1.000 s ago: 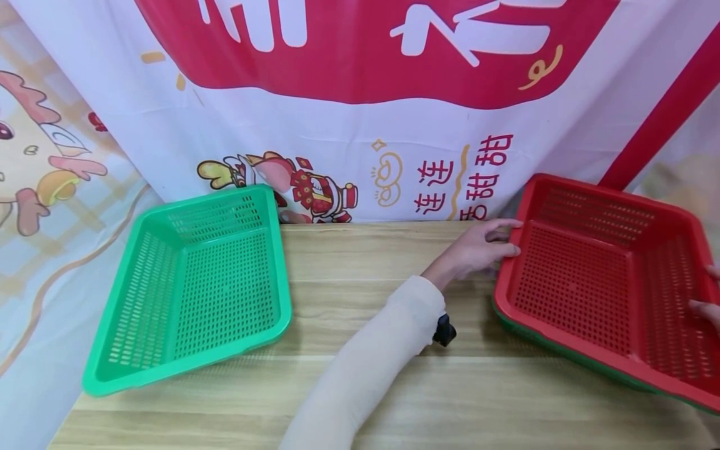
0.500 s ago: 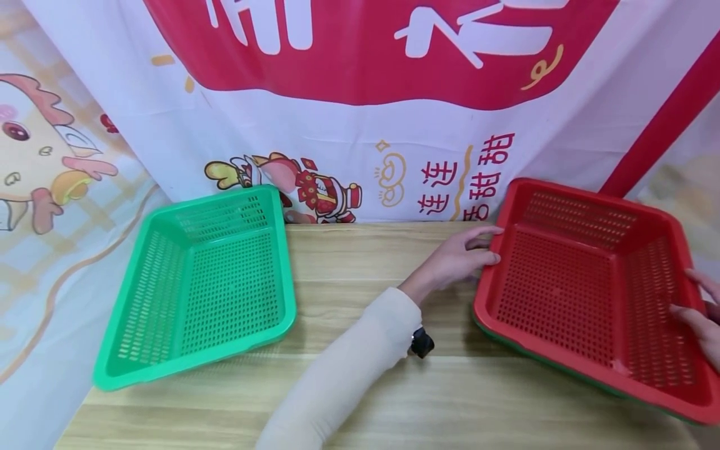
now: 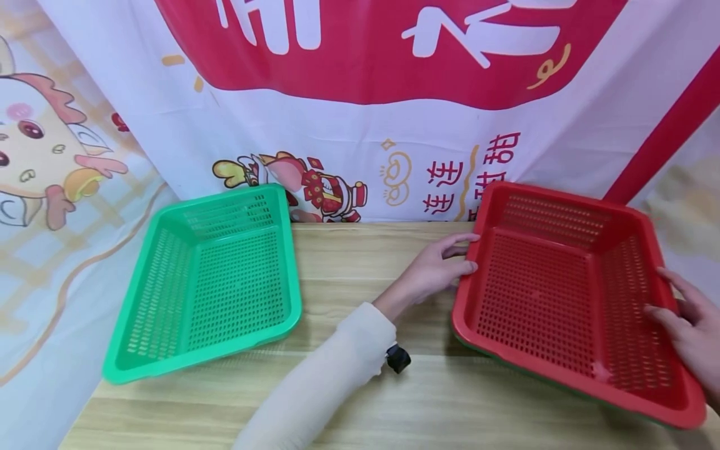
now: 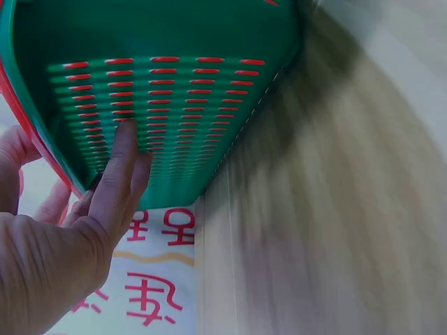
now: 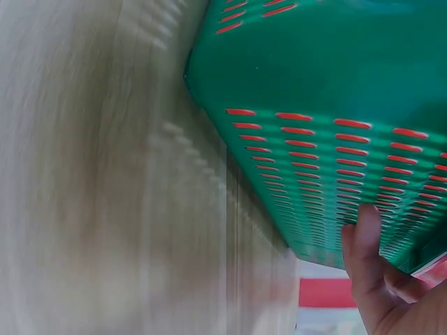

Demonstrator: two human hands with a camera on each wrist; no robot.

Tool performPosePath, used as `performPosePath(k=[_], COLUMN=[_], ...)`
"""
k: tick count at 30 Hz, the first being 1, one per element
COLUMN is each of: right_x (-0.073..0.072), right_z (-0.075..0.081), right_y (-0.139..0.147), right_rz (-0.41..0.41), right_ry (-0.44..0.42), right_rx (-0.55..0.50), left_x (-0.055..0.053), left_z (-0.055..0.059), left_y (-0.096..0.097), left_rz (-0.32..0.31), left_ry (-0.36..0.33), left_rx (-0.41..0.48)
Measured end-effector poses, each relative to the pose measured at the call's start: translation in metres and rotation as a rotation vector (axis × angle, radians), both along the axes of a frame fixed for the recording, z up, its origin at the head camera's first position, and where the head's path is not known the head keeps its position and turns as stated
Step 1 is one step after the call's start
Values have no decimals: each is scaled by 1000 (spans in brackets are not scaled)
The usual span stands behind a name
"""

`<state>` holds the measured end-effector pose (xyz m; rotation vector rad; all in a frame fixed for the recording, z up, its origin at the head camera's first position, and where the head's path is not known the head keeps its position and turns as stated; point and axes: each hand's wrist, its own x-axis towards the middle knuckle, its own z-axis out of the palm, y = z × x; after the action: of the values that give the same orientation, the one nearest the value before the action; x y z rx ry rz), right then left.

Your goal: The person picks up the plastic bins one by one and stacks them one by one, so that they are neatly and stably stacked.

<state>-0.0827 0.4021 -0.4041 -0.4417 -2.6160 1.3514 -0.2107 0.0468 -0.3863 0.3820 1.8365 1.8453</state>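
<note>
A red plastic basket (image 3: 534, 294) with a perforated floor sits nested inside a second green basket (image 4: 174, 105) on the right of the table. My left hand (image 3: 433, 269) grips the left rims of this stack, thumb at the red rim and fingers against the green outer wall. On the opposite side, my right hand (image 3: 692, 328) holds the right rims, its thumb over the red edge. Its fingertips touch the slotted green wall in the right wrist view. Apart from the stack, another green basket (image 3: 236, 287) stands at the left.
The light wood-grain table (image 3: 360, 375) spans the view, with bare surface between the left basket and the stack. Behind it hangs a white and red printed cloth (image 3: 365, 75). A patterned cloth (image 3: 50, 262) borders the left side.
The red basket and the green one under it have moved left in the head view, with both hands holding on. The left green basket has shifted slightly right as the view turned.
</note>
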Motion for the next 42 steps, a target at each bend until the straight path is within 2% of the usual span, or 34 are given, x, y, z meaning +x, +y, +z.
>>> performPosePath(k=[7, 13, 20, 29, 36, 42], right_x=[-9, -17, -32, -49, -60, -73], right_z=[6, 7, 8, 12, 17, 20], right_y=[-22, -43, -66, -91, -110, -121], right_rz=[35, 138, 225, 324, 353, 374], right_ry=[-77, -76, -67, -70, -87, -128], right_rx=[64, 11, -38, -93, -123, -149], left_x=[10, 16, 28, 44, 51, 52], left_z=[-1, -1, 0, 5, 10, 10], left_y=[-28, -55, -85, -107, -123, -135], left_rz=[66, 118, 205, 374, 448, 495], left_ry=[-12, 1, 51, 44, 43, 27], left_rx=[-34, -44, -67, -75, -115, -73])
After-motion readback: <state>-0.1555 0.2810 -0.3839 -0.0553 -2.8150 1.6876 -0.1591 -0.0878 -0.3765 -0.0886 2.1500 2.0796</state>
